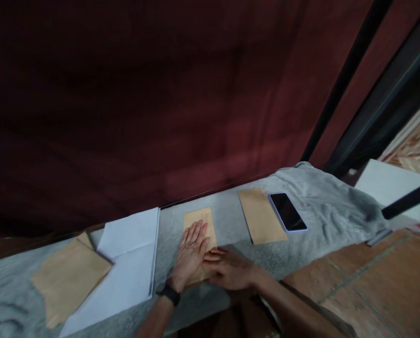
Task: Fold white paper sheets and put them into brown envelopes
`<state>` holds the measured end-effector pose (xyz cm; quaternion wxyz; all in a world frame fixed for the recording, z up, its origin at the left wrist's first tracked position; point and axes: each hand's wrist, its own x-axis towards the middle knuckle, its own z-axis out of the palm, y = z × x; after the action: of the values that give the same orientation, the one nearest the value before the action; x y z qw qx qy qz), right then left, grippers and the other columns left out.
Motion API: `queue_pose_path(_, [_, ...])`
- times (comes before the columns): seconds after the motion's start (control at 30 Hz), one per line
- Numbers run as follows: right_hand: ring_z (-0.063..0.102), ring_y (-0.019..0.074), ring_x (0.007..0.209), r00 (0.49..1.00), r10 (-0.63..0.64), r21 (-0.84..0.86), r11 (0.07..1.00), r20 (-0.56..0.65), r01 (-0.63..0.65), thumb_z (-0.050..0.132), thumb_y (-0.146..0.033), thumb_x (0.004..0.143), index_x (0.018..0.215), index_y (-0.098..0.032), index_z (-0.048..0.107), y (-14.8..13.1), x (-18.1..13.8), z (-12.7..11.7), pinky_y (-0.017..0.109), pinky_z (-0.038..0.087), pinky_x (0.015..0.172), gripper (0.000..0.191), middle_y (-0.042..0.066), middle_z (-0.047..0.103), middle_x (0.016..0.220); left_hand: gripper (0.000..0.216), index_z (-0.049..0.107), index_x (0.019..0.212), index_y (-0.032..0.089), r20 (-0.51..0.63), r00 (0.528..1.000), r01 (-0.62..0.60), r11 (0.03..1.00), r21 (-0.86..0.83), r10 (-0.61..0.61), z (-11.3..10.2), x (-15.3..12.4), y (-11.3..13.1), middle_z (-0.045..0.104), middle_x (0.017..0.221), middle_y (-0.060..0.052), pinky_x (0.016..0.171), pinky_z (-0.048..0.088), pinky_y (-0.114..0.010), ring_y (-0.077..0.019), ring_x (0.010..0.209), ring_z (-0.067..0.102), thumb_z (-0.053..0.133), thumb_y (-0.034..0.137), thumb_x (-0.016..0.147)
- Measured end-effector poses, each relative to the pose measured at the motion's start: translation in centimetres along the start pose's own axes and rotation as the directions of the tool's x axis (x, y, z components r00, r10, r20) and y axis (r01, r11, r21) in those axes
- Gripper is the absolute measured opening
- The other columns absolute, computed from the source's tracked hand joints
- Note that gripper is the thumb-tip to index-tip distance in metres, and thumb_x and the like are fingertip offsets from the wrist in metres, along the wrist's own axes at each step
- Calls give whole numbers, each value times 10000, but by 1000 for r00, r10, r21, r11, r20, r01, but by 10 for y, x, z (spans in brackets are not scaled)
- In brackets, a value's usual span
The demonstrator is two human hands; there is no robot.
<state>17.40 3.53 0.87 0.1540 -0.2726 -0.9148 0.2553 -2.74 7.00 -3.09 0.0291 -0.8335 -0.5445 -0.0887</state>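
Note:
A brown paper envelope (207,218) lies lengthwise before me on the grey cloth. My left hand (192,251), with a black band on the wrist, rests flat on it, fingers stretched toward its far end. Close beside it, my right hand (227,270) has its fingers bent and together at the envelope's right edge; its thumb is hard to make out. The two hands nearly meet and cover much of the envelope's near half. To the right lies another brown envelope (262,216), flat and apart from my hands.
Left of my hands lie white paper sheets (132,267), partly under a fanned pile of brown envelopes (72,277). A phone (288,212) lies at the right on the grey cloth (322,211). A dark red curtain (196,117) hangs behind; floor tiles (382,281) show at lower right.

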Motion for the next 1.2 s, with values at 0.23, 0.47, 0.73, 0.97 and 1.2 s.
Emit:
queue_pose_path(0.23, [733,151,937,962,244,195,956,-119,-218,413,-214,1023,1077,-210,756,17,7,-11,241,556,865,348,18,791,1051,533,364,1560,158,-25,1000,-11,1000,28,12,-8,-40,18,384,1623,-94,1237,315,-466,-240,1524,309,334,332,1057])
queue_pose_path(0.47, [404,221,1472,942,270,-171,937,-200,-305,329,-319,1071,1489,-172,511,28,19,13,455,285,1248,479,90,451,1583,546,361,1538,108,-74,995,-65,998,-23,63,-8,-58,41,388,1614,-168,1210,361,-501,-277,1517,321,393,319,1036])
queue_pose_path(0.73, [305,240,1522,896,365,-353,828,-252,-436,268,-371,1076,1596,-208,320,48,34,29,488,225,1257,548,62,293,1657,756,206,1608,172,41,988,-147,985,-88,151,-21,-78,51,255,1676,-154,1231,290,-559,-316,1551,220,465,538,998])
queue_pose_path(0.97, [342,291,1503,865,371,-433,754,-338,-493,254,-380,1070,1580,-121,347,57,39,31,505,234,1237,579,126,368,1621,566,375,1542,218,17,985,-170,982,-77,172,-26,-84,59,389,1624,-121,1228,266,-543,-298,1516,313,407,475,1039])
queue_pose_path(1.2, [397,287,1471,876,312,-489,736,-369,-468,236,-407,1072,1569,-95,356,62,33,33,495,269,1215,598,144,391,1609,323,558,1336,214,20,978,-207,975,-79,209,-47,-70,56,577,1441,-80,1154,372,-425,-225,1346,513,448,242,1033])
